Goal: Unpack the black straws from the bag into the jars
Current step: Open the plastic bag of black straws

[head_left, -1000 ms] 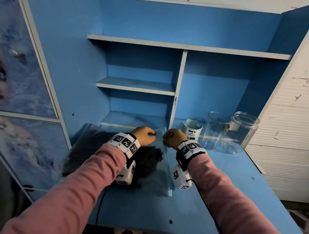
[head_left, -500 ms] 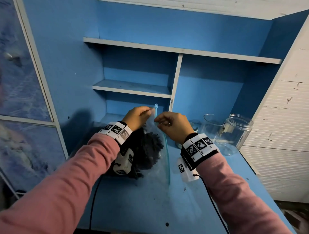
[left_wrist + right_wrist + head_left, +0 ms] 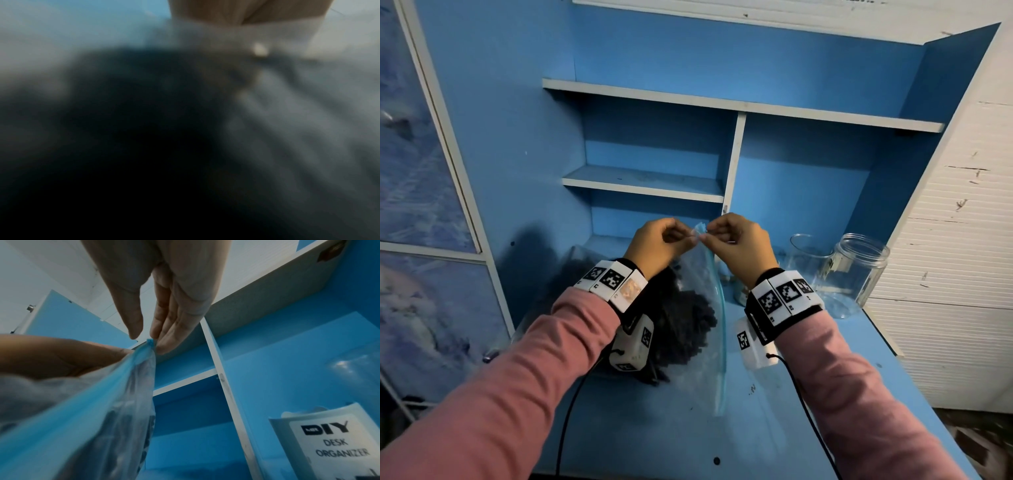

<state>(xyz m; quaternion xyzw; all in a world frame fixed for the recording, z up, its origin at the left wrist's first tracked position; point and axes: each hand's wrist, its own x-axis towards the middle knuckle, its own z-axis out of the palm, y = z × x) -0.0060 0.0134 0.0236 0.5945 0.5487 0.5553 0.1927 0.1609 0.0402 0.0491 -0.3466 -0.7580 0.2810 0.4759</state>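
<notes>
Bag lifted by top corner, seal strip running down toward desk. Left hand and right hand both pinching that corner, apparently opposite lips. Black straws slumped low inside; jars right, nearer right hand.

Pink sleeves, black wristbands bearing white square-coded tags, white wrist cameras trailing black cables.

Left hand and right hand pinch the blue corner of the bag, raised above the desk. Black straws fill it. 2 jars stand right.
</notes>
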